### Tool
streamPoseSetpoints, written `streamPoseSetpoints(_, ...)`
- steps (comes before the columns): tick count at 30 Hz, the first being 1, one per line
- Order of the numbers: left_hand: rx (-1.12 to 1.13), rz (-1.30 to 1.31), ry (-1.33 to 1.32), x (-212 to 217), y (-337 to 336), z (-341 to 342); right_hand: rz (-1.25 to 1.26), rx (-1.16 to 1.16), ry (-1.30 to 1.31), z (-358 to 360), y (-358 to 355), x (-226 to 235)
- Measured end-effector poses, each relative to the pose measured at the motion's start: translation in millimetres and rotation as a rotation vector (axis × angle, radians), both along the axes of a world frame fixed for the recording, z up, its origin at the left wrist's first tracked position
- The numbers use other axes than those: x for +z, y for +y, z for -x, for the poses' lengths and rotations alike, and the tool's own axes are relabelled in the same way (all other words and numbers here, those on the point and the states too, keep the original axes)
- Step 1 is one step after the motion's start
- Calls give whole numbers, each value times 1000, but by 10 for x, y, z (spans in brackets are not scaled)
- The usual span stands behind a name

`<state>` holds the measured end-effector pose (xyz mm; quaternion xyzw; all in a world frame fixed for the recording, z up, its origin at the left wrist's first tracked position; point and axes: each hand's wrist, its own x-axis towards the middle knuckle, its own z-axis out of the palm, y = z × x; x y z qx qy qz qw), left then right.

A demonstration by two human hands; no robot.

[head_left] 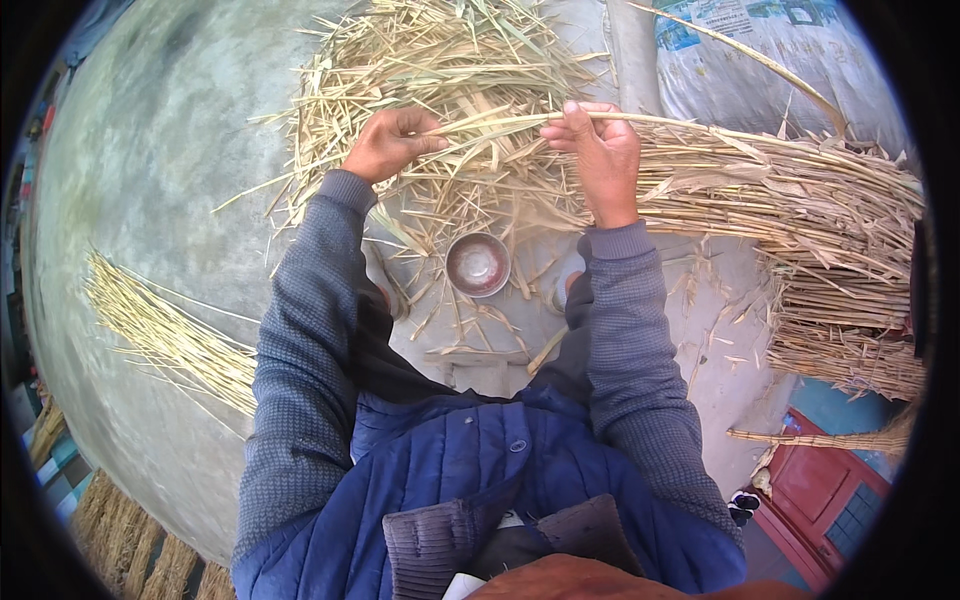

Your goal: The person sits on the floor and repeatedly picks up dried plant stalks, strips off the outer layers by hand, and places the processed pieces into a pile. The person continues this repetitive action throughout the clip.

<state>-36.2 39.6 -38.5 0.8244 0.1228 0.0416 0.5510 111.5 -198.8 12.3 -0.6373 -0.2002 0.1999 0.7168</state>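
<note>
A long dry reed stalk (pixel 690 124) stretches across in front of me, with leafy strips at its left part. My right hand (pixel 603 150) pinches the stalk between thumb and fingers. To the left, my left hand (pixel 397 142) is closed on the leafy end of the same stalk. Beneath both hands spreads a heap of cut straw and peeled leaves (pixel 440 60). A thick bundle of unpeeled stalks (pixel 730 185) lies just right of my right hand. Between my feet stands a small round metal bowl (pixel 478 265), which holds a little pale residue.
A bundle of thin yellow stalks (pixel 165 325) lies on the concrete floor at left. More stacked bundles (pixel 850 345) are at right, below a large plastic sack (pixel 790 60) in the far corner. A red door (pixel 815 480) shows at lower right, tied straw bundles (pixel 120 535) at lower left.
</note>
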Motion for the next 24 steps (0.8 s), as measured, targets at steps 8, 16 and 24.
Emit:
streamPoseSetpoints(8,157,374,53,27,84,73,-32,32,3,-36,-1,46)
streamPoseSetpoints(16,267,600,7,-116,236,95,-9,92,-95,-51,-67,77)
streamPoseSetpoints(24,568,802,-212,-173,686,229,-81,89,-83,-129,-233,117)
